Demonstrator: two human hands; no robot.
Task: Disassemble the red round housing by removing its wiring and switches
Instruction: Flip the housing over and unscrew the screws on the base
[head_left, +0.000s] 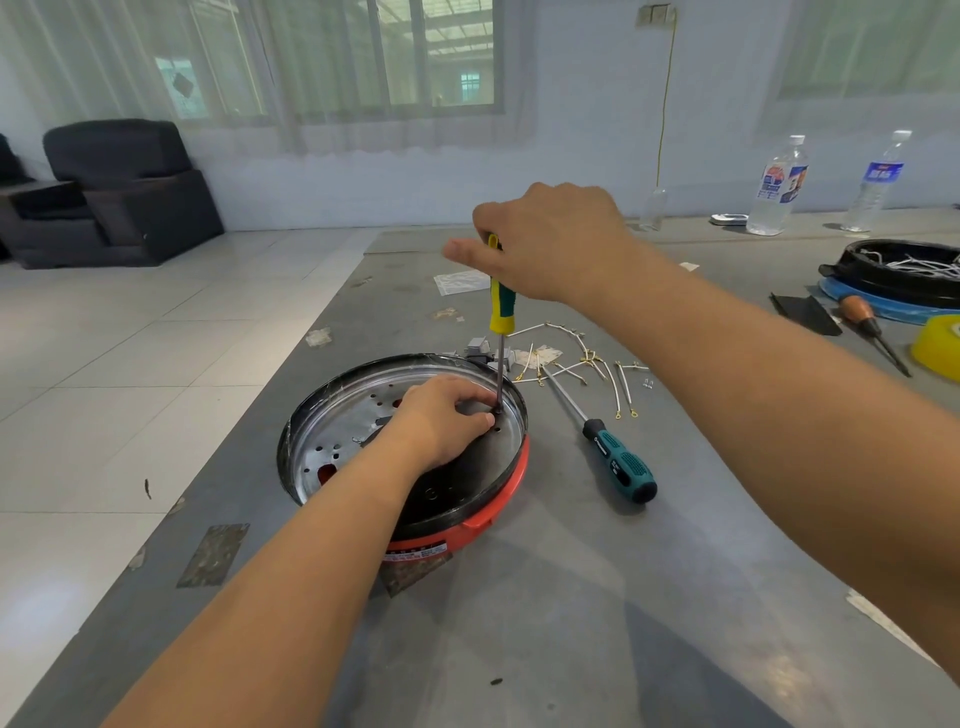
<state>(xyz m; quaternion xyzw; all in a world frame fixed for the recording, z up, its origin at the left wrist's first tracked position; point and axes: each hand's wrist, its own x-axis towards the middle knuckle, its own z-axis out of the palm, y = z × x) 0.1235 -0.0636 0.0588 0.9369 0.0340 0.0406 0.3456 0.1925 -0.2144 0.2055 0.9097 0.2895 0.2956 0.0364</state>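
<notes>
1. Red round housing (467, 519) sat mid-table (571, 623), unclamped; could have skidded under turning force.
2. Left hand (441, 421) pinched at the screw; risked a jab on slip.
3. Right hand (550, 244) gripped yellow-green screwdriver (502, 312) upright; tilt could have stripped the head.

The grey bench (597, 597) carries the red round housing (467, 525) near its left edge, a teal screwdriver (618, 460) just right of it, loose wires (582, 364) behind, and two water bottles (776, 187) at the far edge.
</notes>
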